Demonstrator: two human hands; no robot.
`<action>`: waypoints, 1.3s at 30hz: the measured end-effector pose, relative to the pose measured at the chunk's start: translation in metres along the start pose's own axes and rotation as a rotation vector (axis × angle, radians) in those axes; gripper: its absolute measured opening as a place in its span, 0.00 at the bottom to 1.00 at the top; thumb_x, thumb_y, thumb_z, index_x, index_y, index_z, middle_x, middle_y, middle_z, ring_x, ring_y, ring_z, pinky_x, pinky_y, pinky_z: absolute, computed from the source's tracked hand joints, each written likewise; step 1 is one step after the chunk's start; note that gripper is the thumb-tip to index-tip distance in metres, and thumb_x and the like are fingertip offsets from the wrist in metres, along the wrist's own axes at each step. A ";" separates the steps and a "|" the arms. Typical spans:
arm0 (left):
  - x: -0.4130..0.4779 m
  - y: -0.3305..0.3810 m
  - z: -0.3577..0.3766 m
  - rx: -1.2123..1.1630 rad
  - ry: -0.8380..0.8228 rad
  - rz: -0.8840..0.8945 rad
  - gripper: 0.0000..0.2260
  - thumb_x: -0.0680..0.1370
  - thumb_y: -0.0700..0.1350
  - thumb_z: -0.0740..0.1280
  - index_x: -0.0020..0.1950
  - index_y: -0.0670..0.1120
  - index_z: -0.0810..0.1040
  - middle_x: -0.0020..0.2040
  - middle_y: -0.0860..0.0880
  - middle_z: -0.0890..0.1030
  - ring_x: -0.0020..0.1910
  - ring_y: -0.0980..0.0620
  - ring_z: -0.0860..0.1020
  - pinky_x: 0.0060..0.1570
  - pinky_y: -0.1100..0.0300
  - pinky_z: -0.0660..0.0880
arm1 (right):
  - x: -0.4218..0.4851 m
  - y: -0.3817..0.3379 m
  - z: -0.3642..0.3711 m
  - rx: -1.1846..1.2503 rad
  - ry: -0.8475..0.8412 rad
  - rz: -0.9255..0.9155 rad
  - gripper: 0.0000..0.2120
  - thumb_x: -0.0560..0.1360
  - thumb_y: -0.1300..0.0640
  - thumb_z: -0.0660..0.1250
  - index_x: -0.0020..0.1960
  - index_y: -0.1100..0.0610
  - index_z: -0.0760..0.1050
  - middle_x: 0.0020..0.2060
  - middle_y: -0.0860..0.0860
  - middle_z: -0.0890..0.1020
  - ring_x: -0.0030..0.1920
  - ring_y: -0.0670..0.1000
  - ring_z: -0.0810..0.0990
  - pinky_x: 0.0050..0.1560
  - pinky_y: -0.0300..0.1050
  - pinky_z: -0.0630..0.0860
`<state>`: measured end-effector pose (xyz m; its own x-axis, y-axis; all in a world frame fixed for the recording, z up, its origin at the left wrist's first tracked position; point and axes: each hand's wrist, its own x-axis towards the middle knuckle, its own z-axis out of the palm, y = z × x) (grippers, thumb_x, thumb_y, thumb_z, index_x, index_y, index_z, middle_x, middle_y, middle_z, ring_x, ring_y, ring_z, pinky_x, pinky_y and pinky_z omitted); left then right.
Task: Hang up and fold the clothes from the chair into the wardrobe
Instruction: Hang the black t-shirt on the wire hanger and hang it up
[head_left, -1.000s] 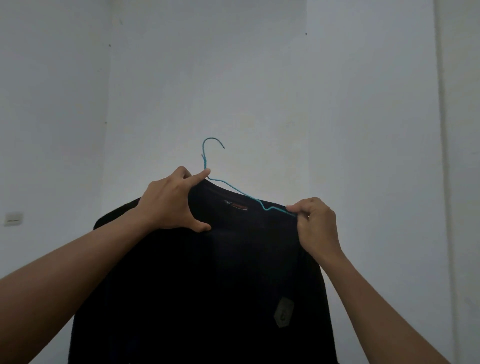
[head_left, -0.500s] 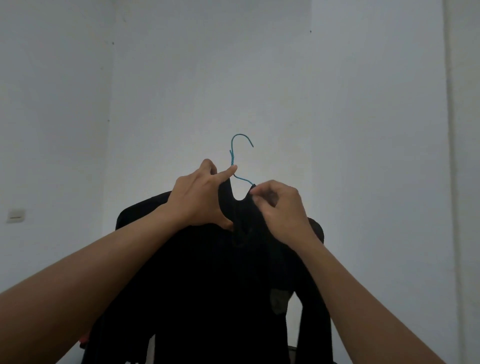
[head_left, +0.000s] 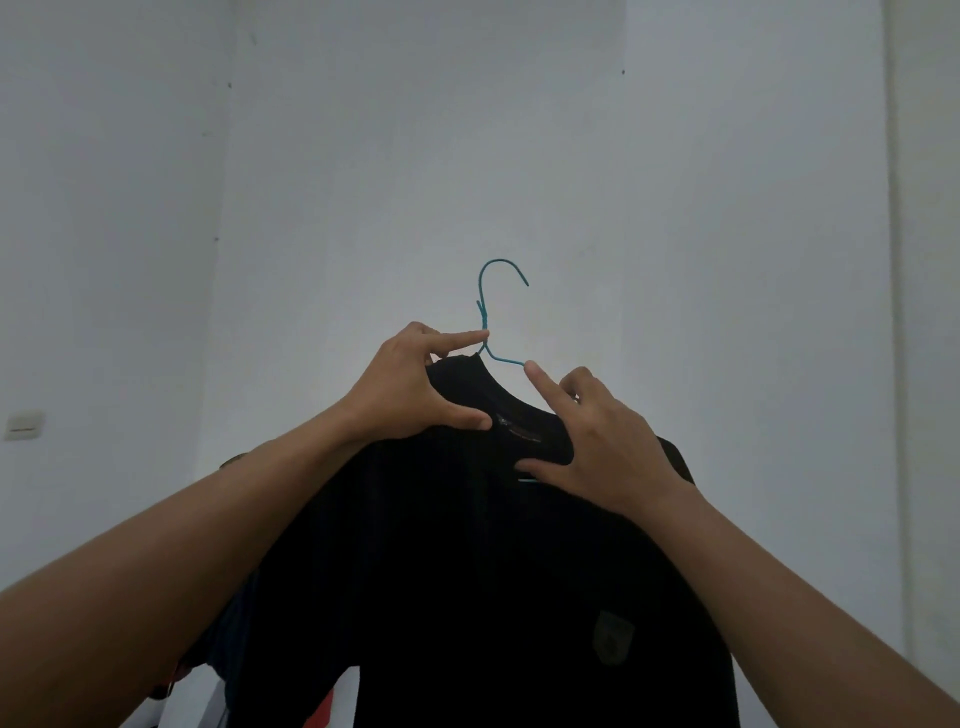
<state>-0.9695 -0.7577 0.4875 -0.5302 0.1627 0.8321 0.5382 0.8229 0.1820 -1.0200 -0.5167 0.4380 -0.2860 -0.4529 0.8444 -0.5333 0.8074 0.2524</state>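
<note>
A black shirt with a small grey badge on its chest hangs in front of me on a thin blue wire hanger, whose hook points up and right. My left hand grips the left side of the collar, with the forefinger along the hanger's neck and the thumb pressed on the cloth. My right hand holds the right shoulder of the shirt, its thumb under the cloth and its forefinger stretched towards the bare hanger arm. Most of the hanger is hidden inside the shirt.
Plain white walls fill the view, with a corner line at the left. A light switch sits on the left wall. Something red and dark shows below the shirt's hem at the bottom left.
The collar has spread wider over the hanger. My right hand has moved from the neck opening out to the right shoulder. The left hand has kept its grip by the hanger's neck.
</note>
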 end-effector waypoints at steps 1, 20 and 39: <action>0.001 0.001 -0.001 -0.004 0.002 0.000 0.37 0.61 0.58 0.82 0.68 0.67 0.73 0.54 0.54 0.74 0.51 0.60 0.72 0.52 0.66 0.70 | 0.000 0.001 -0.002 -0.010 0.005 -0.004 0.52 0.64 0.29 0.71 0.80 0.50 0.56 0.53 0.50 0.71 0.42 0.46 0.66 0.36 0.47 0.79; 0.012 0.017 -0.009 -0.316 0.137 -0.195 0.07 0.78 0.46 0.71 0.53 0.49 0.87 0.47 0.56 0.86 0.46 0.62 0.83 0.51 0.65 0.77 | -0.001 0.012 -0.037 -0.196 -0.023 -0.050 0.52 0.63 0.28 0.66 0.79 0.53 0.57 0.55 0.50 0.72 0.52 0.55 0.74 0.57 0.65 0.73; -0.039 0.022 -0.006 0.430 -0.190 0.061 0.52 0.64 0.77 0.64 0.81 0.59 0.48 0.54 0.55 0.71 0.44 0.51 0.73 0.45 0.55 0.71 | -0.010 0.025 -0.055 -0.059 -0.061 -0.004 0.46 0.69 0.30 0.66 0.80 0.44 0.54 0.60 0.44 0.70 0.44 0.48 0.76 0.39 0.45 0.76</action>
<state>-0.9332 -0.7496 0.4617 -0.6380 0.2812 0.7169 0.2732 0.9530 -0.1307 -0.9866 -0.4716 0.4620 -0.3328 -0.4765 0.8137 -0.4871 0.8258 0.2844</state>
